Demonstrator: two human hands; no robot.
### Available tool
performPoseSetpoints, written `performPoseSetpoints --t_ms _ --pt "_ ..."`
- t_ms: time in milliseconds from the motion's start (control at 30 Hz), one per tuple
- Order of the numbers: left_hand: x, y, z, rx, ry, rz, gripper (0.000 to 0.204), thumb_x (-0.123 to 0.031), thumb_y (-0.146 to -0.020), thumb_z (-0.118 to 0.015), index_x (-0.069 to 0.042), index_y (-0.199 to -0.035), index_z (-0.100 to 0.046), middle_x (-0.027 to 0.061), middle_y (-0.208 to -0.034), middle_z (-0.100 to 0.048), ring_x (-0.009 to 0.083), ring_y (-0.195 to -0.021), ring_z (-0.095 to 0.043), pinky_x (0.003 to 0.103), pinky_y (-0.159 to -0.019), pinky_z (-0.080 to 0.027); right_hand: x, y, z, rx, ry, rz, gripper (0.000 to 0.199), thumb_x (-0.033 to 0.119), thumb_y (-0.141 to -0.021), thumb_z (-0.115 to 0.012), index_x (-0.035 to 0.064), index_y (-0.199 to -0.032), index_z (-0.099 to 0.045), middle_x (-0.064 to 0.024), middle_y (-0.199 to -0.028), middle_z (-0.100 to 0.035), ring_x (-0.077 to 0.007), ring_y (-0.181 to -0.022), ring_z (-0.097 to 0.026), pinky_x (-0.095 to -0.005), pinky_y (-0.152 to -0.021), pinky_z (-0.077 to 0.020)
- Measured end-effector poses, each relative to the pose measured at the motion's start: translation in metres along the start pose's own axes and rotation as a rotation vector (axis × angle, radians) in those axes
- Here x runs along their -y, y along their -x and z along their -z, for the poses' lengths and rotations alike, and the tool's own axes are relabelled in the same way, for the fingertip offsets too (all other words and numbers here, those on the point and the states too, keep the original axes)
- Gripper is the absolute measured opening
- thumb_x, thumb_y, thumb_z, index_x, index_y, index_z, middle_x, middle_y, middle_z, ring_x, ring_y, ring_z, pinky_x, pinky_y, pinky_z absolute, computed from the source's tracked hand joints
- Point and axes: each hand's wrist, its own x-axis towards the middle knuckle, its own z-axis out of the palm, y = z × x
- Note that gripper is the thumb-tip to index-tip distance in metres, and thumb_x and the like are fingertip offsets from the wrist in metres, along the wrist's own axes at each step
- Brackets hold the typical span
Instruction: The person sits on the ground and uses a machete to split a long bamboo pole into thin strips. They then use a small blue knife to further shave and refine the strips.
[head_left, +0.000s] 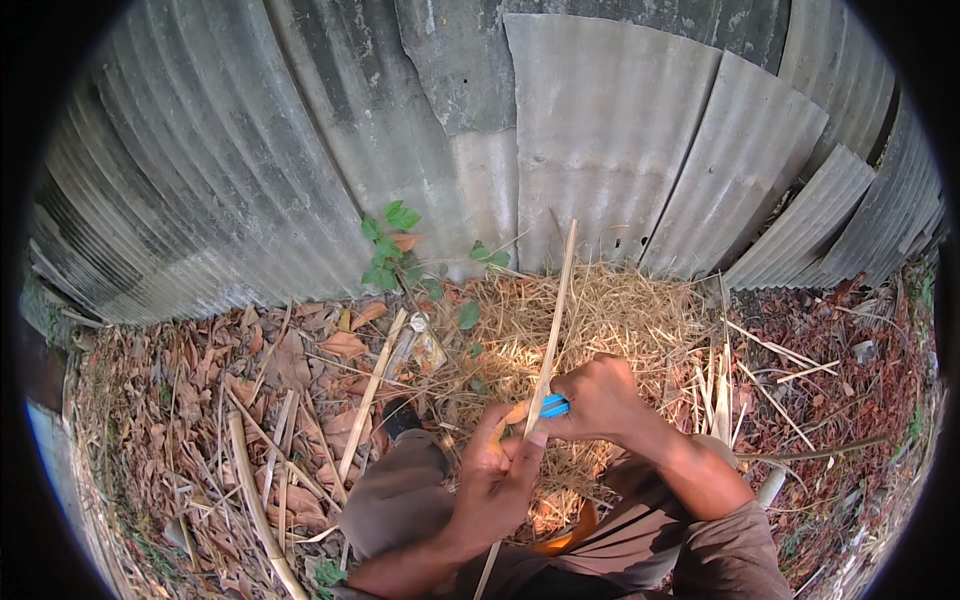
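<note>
A long, pale split bamboo strip [557, 325] slants up from my lap toward the metal wall. My left hand [500, 470] is closed around its lower part, thumb lying along it. An orange piece of material [497, 436] lies against the fingers of this hand, beside the strip. Just to the right, my right hand [597, 398] is closed on a tool with a bright blue handle [554, 405], pressed close to the strip. Its blade, if any, cannot be made out. Thin pale shavings [620, 310] are heaped on the ground beyond my hands.
Grey corrugated metal sheets [610, 130] stand as a wall ahead. A small green-leaved plant [390, 250] grows at its foot. Bamboo pieces [372, 395] lie among dry brown leaves [290, 365] on the left. More thin strips [722, 385] lie to the right. Something orange [570, 530] shows between my legs.
</note>
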Motion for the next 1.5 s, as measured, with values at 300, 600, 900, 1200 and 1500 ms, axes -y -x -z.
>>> performPoseSetpoints --t_ms 300,600,900,1200,1500 --pt "-0.011 -0.006 0.002 -0.048 0.040 -0.043 0.024 -0.012 -0.095 -0.053 -0.005 -0.116 -0.042 -0.0050 -0.058 -0.044 -0.0001 -0.048 -0.034 0.018 -0.042 -0.025 -0.028 -0.002 0.028 -0.189 -0.334 -0.213 0.065 0.069 -0.072 -0.061 0.0076 -0.051 -0.059 -0.0074 -0.038 -0.045 -0.0273 -0.039 -0.054 -0.0387 -0.043 -0.0429" --pt "0.002 -0.005 -0.010 0.016 -0.033 0.009 0.020 -0.007 -0.095 -0.052 -0.005 -0.114 -0.045 -0.0071 -0.056 -0.042 -0.0025 -0.048 -0.032 0.019 -0.042 -0.021 -0.039 -0.019 0.027 -0.136 -0.211 -0.348 0.070 0.074 -0.072 -0.057 0.0074 -0.051 -0.060 -0.0073 -0.038 -0.046 -0.0276 -0.040 -0.055 -0.0394 -0.044 -0.0437" --pt "0.008 -0.003 -0.017 -0.032 -0.254 -0.066 0.017 -0.008 -0.095 -0.052 -0.004 -0.110 -0.047 -0.0081 -0.058 -0.042 -0.0027 -0.049 -0.031 0.019 -0.042 -0.021 -0.051 -0.009 0.013 -0.172 -0.051 -0.233 0.077 0.080 -0.070 -0.051 0.0060 -0.053 -0.062 -0.0117 -0.042 -0.050 -0.0317 -0.045 -0.058 -0.0414 -0.047 -0.0457" --pt "0.006 0.000 -0.008 -0.023 -0.212 -0.029 0.021 -0.009 -0.095 -0.052 -0.004 -0.113 -0.044 -0.0067 -0.059 -0.043 -0.0022 -0.049 -0.030 0.019 -0.042 -0.022 -0.019 -0.003 0.020 -0.055 -0.166 -0.150 0.075 0.076 -0.072 -0.053 0.0049 -0.051 -0.061 -0.0108 -0.041 -0.050 -0.0307 -0.043 -0.057 -0.0411 -0.045 -0.0444" --pt "0.012 0.004 0.003 -0.017 -0.348 -0.061 0.018 -0.013 -0.097 -0.046 -0.003 -0.112 -0.042 -0.0019 -0.059 -0.047 0.0020 -0.052 -0.036 0.022 -0.045 -0.029 -0.008 0.000 0.010 -0.008 -0.184 -0.059 0.066 0.067 -0.078 -0.056 0.0062 -0.052 -0.060 -0.0131 -0.043 -0.049 -0.0331 -0.046 -0.056 -0.0432 -0.049 -0.0440"
